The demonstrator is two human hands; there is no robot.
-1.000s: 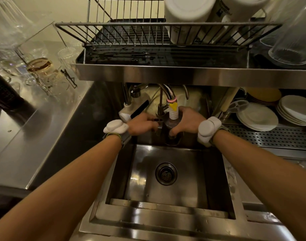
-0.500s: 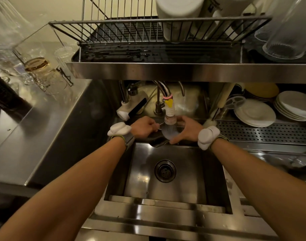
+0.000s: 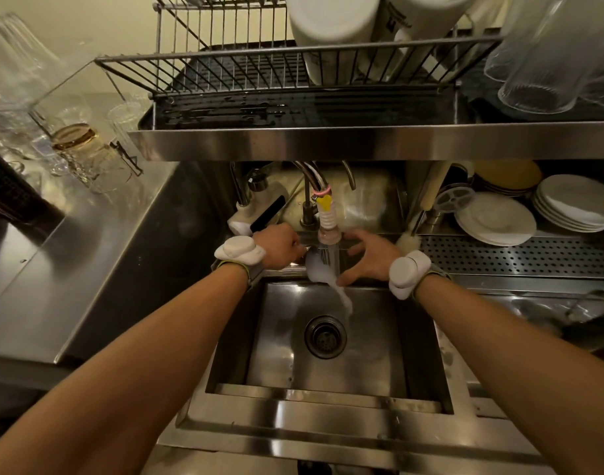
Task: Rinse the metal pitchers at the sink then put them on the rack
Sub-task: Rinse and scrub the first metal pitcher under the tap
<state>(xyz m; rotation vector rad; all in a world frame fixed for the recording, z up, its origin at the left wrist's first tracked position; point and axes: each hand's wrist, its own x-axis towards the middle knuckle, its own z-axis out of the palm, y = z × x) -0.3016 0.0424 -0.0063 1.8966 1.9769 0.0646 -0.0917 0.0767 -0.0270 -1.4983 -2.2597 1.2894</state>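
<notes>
Head view: the left hand (image 3: 276, 246) was clenched at the left side of the small shiny steel pitcher (image 3: 314, 267), most likely round its handle, though the handle itself was hidden. The right hand (image 3: 371, 258) had its fingers spread and fairly straight on the right of the steel pitcher. It was not wrapped round it, and whether it touched I could not tell.

The steel pitcher sat under the white ribbed tap nozzle with the yellow clip (image 3: 327, 217), at the back edge of the square steel sink (image 3: 372, 354). Its mouth was tipped toward the camera.

Change: a second before, the steel pitcher stood upright under the nozzle with both hands cupped round it. Half a second before, it had started to lean. Now it was tipped right over. Cloudy white water (image 3: 343, 296) ran out of its mouth and down toward the round drain (image 3: 325, 337), with tap water falling onto it.

Meaning for the task: this looked like the dump part of the rinse. The runoff looked milky, so another fill seemed likely before racking.

The wire dish rack (image 3: 259, 70) on the shelf above had free slots on its left. Upturned white containers (image 3: 331, 32) and clear ribbed glasses (image 3: 547, 56) took up the right. Stacked white plates (image 3: 496, 217) sat right of the sink. The steel bench (image 3: 71, 269) ran along the left.
</notes>
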